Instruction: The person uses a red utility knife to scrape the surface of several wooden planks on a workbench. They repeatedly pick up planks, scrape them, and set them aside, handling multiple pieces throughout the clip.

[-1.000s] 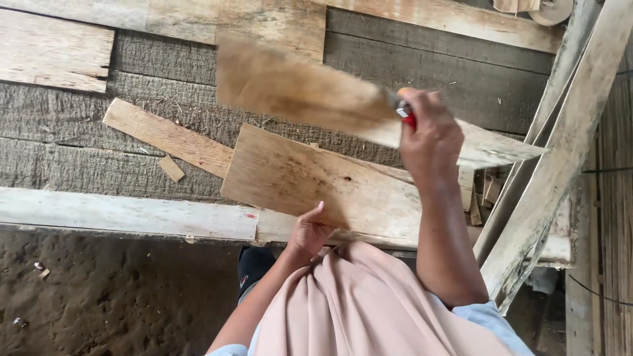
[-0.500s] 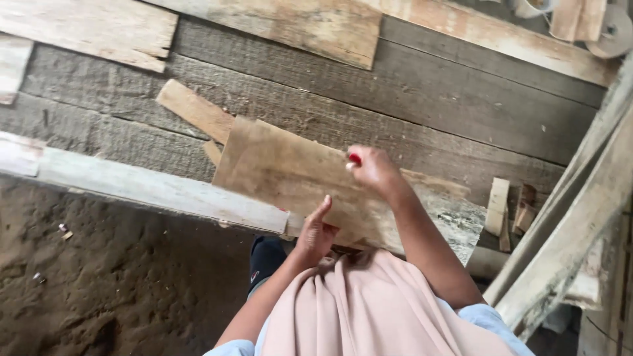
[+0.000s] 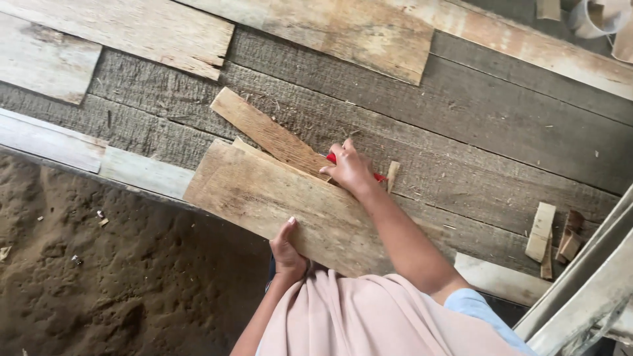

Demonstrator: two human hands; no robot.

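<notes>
Rough plank floor: your left hand (image 3: 287,250) grips the board (image 3: 277,201) edge, right hand (image 3: 349,168) clenched on red-handled tool (image 3: 377,177); board uncut.

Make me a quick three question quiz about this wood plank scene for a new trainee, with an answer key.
1. True or false: the left hand grips the near edge of the wide brown wooden plank.
2. What colour is the object under the right hand?
3. What lies left of the grey wooden floorboards: A water, B bare brown soil, C grass?

Key: 1 true; 2 red; 3 B.
</notes>
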